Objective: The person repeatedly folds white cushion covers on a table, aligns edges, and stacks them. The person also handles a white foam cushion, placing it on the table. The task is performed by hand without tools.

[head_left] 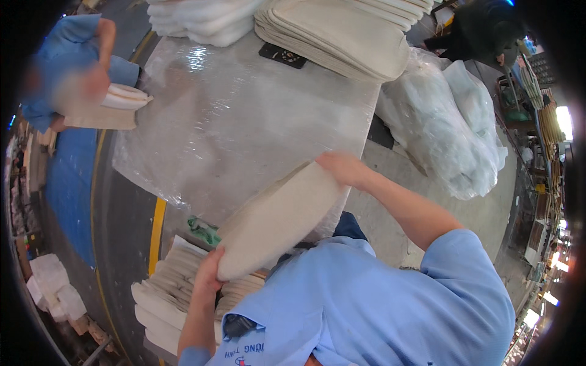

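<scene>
A long cream pad [278, 222] with rounded ends slants in front of my body, near the table's front edge. My left hand [210, 268] grips its lower left end, fingers wrapped round the edge. At the upper right end, my right hand [340, 169] pinches the pad; its fingertips are partly hidden. Beyond it lies a table covered with clear plastic film [244, 116]. Below my left hand is a pile of folded cream pads [174, 283]. A green crumpled piece [203, 230] sits beside the table's near edge.
Stacked cream pads [329, 36] and fluffy white sheets [204, 21] stand at the table's far side, with a black flat object [282, 56] beside them. A bulky plastic-wrapped bundle [442, 128] stands right. At left, a co-worker in blue holds pale pads [125, 97].
</scene>
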A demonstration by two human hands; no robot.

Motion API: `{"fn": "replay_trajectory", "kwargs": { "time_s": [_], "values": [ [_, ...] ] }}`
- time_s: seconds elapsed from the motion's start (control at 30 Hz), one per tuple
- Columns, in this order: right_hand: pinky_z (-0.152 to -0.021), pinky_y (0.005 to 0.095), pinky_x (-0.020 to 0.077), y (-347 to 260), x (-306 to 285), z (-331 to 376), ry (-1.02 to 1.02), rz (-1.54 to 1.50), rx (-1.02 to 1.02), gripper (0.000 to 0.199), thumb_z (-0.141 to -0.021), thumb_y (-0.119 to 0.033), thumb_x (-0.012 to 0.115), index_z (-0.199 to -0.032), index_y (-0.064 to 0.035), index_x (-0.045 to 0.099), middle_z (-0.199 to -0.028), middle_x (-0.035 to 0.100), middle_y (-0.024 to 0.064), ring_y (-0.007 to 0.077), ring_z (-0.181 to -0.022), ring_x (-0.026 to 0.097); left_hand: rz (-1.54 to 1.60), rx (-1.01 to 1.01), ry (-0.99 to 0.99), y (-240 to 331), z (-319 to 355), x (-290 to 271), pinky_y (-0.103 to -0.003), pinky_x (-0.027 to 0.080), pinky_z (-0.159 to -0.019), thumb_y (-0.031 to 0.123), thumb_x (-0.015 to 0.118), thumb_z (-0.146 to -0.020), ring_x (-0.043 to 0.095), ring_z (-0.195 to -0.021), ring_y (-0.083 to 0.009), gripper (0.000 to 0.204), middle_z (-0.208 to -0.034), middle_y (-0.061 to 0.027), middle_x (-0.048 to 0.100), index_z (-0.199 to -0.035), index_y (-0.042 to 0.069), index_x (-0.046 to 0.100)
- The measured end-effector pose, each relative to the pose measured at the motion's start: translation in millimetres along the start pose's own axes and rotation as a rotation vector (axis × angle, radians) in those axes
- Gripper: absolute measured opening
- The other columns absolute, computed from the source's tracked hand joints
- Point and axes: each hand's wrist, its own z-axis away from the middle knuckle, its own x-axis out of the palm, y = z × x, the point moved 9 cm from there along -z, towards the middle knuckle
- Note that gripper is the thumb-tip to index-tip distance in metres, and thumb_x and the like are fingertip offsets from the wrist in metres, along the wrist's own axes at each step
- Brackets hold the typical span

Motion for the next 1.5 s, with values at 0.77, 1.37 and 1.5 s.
{"fn": "replay_trajectory", "kwargs": {
  "time_s": [0.77, 1.37, 1.5],
  "values": [
    [-0.106, 0.0486, 0.0533, -68, -74, 149, 0.36, -0.829, -0.625, 0.064, -0.085, -0.002, 0.082, -0.144, -0.0009, 0.058, -0.138, 0.068, 0.0136, 0.0315, -0.128, 0.064, -1.102, 1.189, -0.117, 104, 227, 186, -0.042, 0.057, -0.101, 0.014, 0.073, -0.098, 0.07, -0.117, -0.038, 0.062, -0.134, -0.0179, 0.071, -0.156, 0.005, 0.051],
    [-0.092, 0.0471, 0.0564, -52, 259, 205, -0.28, 1.298, -1.037, 0.059, -0.079, -0.021, 0.08, -0.135, -0.0119, 0.061, -0.13, 0.066, 0.0161, 0.0356, -0.111, 0.069, -0.445, 1.281, 0.074, 141, 175, 83, -0.034, 0.055, -0.083, 0.024, 0.057, -0.11, 0.071, -0.097, -0.0177, 0.039, -0.113, -0.0095, 0.077, -0.143, 0.005, 0.062],
    [-0.087, 0.045, 0.058, -68, 259, 218, -0.188, 1.275, -1.169, 0.046, -0.087, -0.023, 0.072, -0.131, -0.0127, 0.063, -0.124, 0.068, 0.0139, 0.0332, -0.108, 0.07, -0.887, 0.771, 0.016, 54, -14, 107, -0.036, 0.054, -0.076, 0.046, 0.069, -0.101, 0.066, -0.085, -0.0185, 0.049, -0.098, -0.0104, 0.075, -0.125, 0.003, 0.072]
  ]
}}
